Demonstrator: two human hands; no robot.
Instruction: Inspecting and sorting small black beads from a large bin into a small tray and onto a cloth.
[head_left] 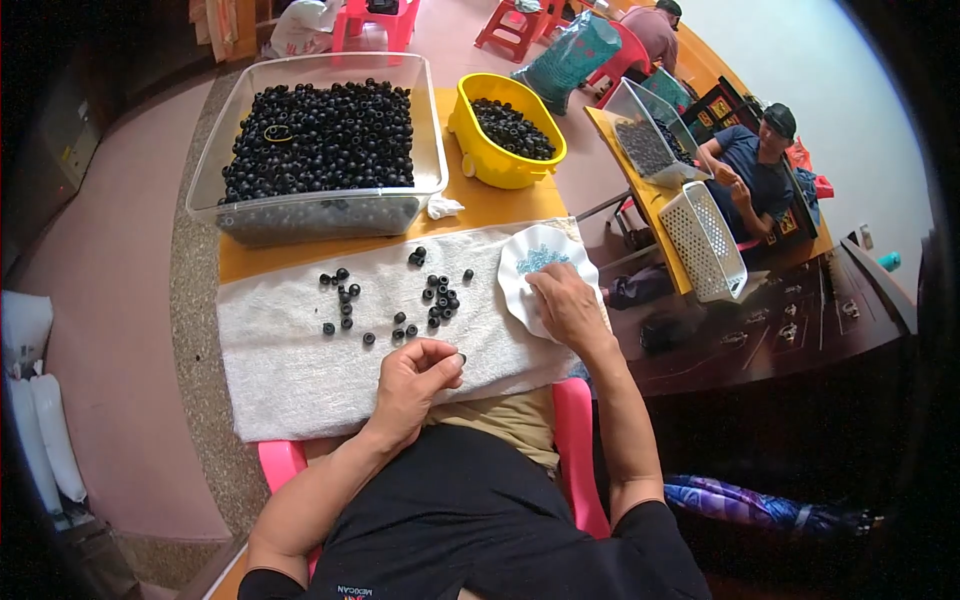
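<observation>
My left hand point(412, 385) is closed in a pinch over the near part of a white towel point(290, 380), with a small black bead point(461, 358) showing at its fingertips. To the right, my right hand point(568, 305) reaches over a white scalloped plate point(512, 300) that bears small clear-blue pieces point(541, 258). Its fingers are bent together and point down at the plate; whatever they hold is hidden. Loose black beads point(440, 295) lie in scattered groups on the towel beyond my left hand.
A clear plastic bin point(320, 215) full of black beads stands at the table's far left, beside a yellow tub point(465, 120) of similar beads. Crumpled tissue point(444, 206) lies between them. At right, another person point(745, 165) sits at a table with a white perforated basket point(705, 245).
</observation>
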